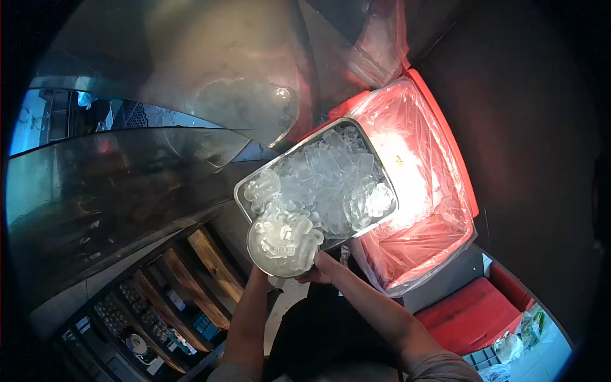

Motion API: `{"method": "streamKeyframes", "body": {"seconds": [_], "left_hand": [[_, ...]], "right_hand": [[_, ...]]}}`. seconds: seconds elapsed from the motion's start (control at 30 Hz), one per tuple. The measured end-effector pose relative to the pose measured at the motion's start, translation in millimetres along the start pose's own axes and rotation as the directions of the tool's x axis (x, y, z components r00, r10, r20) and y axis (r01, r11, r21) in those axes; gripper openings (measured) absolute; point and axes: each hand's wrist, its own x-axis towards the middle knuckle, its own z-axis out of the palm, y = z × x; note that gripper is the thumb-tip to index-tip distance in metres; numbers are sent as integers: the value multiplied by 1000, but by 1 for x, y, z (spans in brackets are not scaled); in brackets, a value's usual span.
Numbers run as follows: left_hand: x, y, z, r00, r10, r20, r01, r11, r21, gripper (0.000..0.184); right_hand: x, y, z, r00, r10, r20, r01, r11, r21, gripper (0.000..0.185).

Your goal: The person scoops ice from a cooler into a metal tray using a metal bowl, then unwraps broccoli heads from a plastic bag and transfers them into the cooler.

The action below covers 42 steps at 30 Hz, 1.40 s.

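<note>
A round bowl point(284, 245) heaped with hollow ice cubes is held in front of me, overlapping the near left corner of a rectangular metal pan point(237, 191). My right hand point(324, 268) grips the bowl at its lower right side, fingers curled beneath it. My left hand point(258, 275) supports it from below on the left; the bowl hides most of that hand and its fingers. Loose ice point(328, 175) fills the pan, with larger clumps near its left and right ends.
To the pan's right is a red bin point(439, 127) lined with clear plastic, brightly lit inside. A dark metal panel point(114, 184) lies left. Wooden slats point(197, 293) over shelved items are at lower left. A red lidded box point(468, 316) and bagged greens point(531, 328) sit lower right.
</note>
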Motion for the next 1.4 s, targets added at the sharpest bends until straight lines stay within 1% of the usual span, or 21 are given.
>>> {"method": "streamKeyframes", "body": {"seconds": [0.07,0.17,0.27,0.37,0.47,0.57,0.67,0.77,0.8,0.9,1.0,1.03,1.1,1.13,1.2,1.23,1.27,1.3,1.33,1.37,1.4], "left_hand": [[-3,2,3,1000,-9,18,9,1000,-30,51],[-8,4,4,1000,-10,27,11,999,-44,51],[-12,6,6,999,-3,37,5,999,-49,52],[-18,9,8,999,2,45,0,998,-61,52],[-24,14,11,998,9,57,-5,998,-68,52],[-32,19,15,998,10,67,-5,997,-74,53],[-41,22,24,997,0,78,6,997,-77,53],[-50,24,32,996,-5,89,13,996,-90,53],[-53,26,36,996,-6,89,14,996,-94,53],[-63,30,43,995,-15,99,24,995,-98,54],[-72,35,52,994,-16,111,28,994,-102,54],[-75,37,55,993,-15,115,27,995,-98,54],[-78,41,63,976,-6,219,52,977,-208,54],[-74,44,64,903,24,428,192,870,-454,59],[-78,49,124,855,-7,519,290,835,-467,60],[-70,44,120,884,-36,466,258,869,-423,51],[-48,32,81,983,-9,183,52,972,-228,45],[-19,20,45,996,41,-78,-33,995,94,44],[-3,11,30,967,85,-242,-11,957,291,48],[5,3,11,970,117,-211,-55,959,279,50],[5,2,14,968,120,-222,-59,964,261,52]], "right_hand": [[1,0,4,998,63,-23,-62,996,72,27],[25,14,-20,969,125,215,-154,981,122,16],[29,16,-25,961,225,161,-246,961,123,9],[24,14,-16,965,254,57,-259,960,102,12],[13,9,-1,940,209,270,-248,961,120,20],[30,27,-8,905,233,356,-318,926,202,29],[32,30,-6,855,256,450,-376,905,200,32],[27,32,8,867,319,384,-374,924,76,27],[18,27,22,874,309,375,-346,937,36,21],[32,44,11,808,292,511,-456,859,231,18],[28,40,14,829,336,447,-403,913,61,19],[22,36,17,832,346,434,-417,905,77,18],[6,23,29,834,368,411,-445,889,108,16],[5,24,25,869,337,363,-387,919,73,16],[-6,25,2,936,242,257,-253,968,10,18],[-26,10,-11,955,157,251,-172,984,39,19],[-53,-9,-29,969,66,237,-85,994,70,21],[-79,-17,-57,873,-381,304,400,917,0,21],[-114,-32,-74,832,-533,153,554,807,-206,18],[-148,-47,-91,752,-660,-5,587,673,-449,14],[-177,-67,-115,682,-718,-139,508,602,-616,13]]}}
